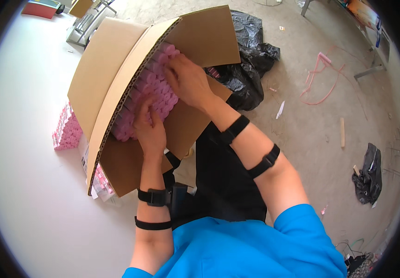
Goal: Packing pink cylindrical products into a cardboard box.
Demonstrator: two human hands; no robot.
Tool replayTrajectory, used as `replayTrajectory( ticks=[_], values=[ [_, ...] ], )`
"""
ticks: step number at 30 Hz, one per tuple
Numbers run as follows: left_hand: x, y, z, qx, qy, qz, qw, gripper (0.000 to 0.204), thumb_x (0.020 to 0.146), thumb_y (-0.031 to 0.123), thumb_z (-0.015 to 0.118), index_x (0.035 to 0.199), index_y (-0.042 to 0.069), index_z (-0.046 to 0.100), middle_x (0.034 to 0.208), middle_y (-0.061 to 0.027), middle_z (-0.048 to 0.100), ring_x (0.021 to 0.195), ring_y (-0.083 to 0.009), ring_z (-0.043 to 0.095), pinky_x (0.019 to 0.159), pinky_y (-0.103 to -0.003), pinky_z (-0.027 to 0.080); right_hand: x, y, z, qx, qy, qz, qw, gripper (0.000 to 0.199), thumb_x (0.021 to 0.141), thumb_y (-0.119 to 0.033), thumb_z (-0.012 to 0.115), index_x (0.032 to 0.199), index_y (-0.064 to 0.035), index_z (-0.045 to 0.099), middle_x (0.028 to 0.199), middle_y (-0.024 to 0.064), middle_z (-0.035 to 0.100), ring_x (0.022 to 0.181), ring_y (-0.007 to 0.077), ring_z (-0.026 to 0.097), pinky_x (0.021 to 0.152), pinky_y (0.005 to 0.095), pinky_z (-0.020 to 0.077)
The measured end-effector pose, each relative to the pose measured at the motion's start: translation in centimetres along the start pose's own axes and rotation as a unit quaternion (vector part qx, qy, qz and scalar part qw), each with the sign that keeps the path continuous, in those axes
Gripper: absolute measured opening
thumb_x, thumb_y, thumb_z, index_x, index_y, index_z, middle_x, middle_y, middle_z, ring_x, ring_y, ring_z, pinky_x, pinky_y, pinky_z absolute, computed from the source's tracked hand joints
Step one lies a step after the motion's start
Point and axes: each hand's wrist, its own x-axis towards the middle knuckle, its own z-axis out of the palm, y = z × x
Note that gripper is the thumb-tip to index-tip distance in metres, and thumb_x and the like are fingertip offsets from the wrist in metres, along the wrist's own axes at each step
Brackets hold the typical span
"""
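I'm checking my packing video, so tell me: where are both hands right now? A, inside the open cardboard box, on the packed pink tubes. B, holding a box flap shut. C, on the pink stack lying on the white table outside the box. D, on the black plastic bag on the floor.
A: the left hand and right hand both rest on the rows of pink tubes inside the open cardboard box, its flaps spread.

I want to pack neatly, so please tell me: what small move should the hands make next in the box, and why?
Probably press the right hand down to seat the upper pink tubes level with the rows. Both hands lie flat on the packed tubes inside the open cardboard box; the left hand already steadies the lower rows.
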Motion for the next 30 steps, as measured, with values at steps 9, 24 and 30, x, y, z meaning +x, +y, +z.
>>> replayTrajectory(
  ticks=[9, 24, 30],
  values=[
    [-0.9, 1.8, 1.5, -0.086, 0.01, -0.086, 0.993, 0.032, 0.089, -0.001, 0.048, 0.12, 0.002, 0.06, 0.12, -0.0155, 0.063, 0.112, -0.0301, 0.061, 0.096, -0.036, 0.046, -0.3, 0.3, -2.1, -0.015, -0.05, 0.039, 0.998, 0.013, 0.085, -0.016, 0.06, 0.086, -0.0031, 0.062, 0.082, 0.0204, 0.065, 0.076, 0.0413, 0.063, 0.066, 0.0492, 0.0492],
    [-22.9, -4.3, -12.2, -0.046, -0.316, -0.123, 0.94, 0.027, 0.091, 0.008, 0.058, 0.116, -0.001, 0.063, 0.103, -0.0191, 0.067, 0.095, -0.0349, 0.065, 0.084, -0.038, 0.052, -19.2, -12.0, -2.2, 0.022, -0.551, 0.041, 0.833, 0.021, 0.086, -0.029, 0.064, 0.09, -0.0085, 0.069, 0.078, 0.0127, 0.068, 0.078, 0.0325, 0.066, 0.07, 0.0436, 0.0512],
    [-28.2, -8.4, -16.3, -0.1, -0.22, -0.189, 0.952, 0.026, 0.093, 0.006, 0.058, 0.117, 0.0, 0.063, 0.106, -0.0157, 0.069, 0.097, -0.0274, 0.067, 0.086, -0.034, 0.052, -18.8, -19.0, 1.5, -0.047, -0.593, -0.005, 0.804, 0.023, 0.085, -0.03, 0.064, 0.084, -0.008, 0.071, 0.082, 0.0139, 0.069, 0.084, 0.0344, 0.066, 0.074, 0.046, 0.0513]
  ],
)
